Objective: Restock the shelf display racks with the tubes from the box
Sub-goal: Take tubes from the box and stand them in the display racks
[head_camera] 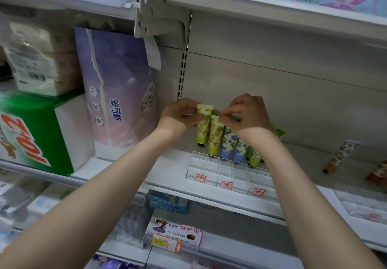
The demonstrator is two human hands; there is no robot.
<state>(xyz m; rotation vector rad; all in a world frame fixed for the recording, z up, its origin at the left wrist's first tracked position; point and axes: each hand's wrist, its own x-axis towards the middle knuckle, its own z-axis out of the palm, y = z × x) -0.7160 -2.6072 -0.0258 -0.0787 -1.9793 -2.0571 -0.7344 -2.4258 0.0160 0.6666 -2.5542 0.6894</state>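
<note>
Shelf stock as we find it:
- Left hand (182,113): our fingers are curled, pinching the crimped top of a yellow tube (204,123). It hangs cap down at the rack's (209,174) back left corner.
- Right hand (248,115): our thumb and forefinger pinch the top of a second yellow tube (215,137), upright in the back row, touching the first.
- Blue tubes (227,143): two, upright, next right.
- Green tube (254,157): beyond them, partly behind our wrist.
- Orange tube (339,155): well apart, right, on the shelf (167,170).
- Tissue pack (117,90): left.
</note>
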